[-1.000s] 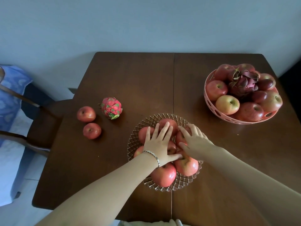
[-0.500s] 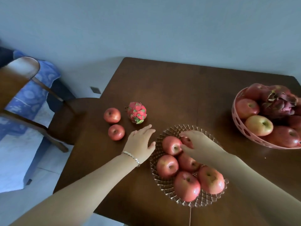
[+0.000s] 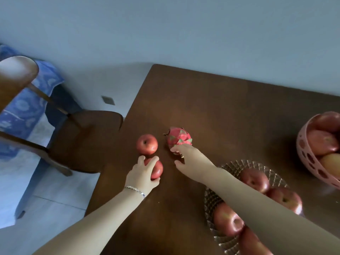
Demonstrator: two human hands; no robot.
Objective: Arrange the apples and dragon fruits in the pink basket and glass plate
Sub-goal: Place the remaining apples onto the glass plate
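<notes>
Head view: left hand (image 3: 142,176) curled round a red apple (image 3: 156,169) on wooden table (image 3: 220,115); right hand (image 3: 187,157) half open, fingertips touching dragon fruit (image 3: 179,138). 2nd apple (image 3: 147,144) just behind. Glass plate (image 3: 237,166) w/ apples near right; pink basket (image 3: 309,159) at far right.

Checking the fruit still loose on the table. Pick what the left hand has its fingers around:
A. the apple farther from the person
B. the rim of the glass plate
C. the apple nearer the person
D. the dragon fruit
C: the left hand curls its fingers over the nearer apple, while the right hand reaches the dragon fruit and the farther apple sits untouched.
</notes>
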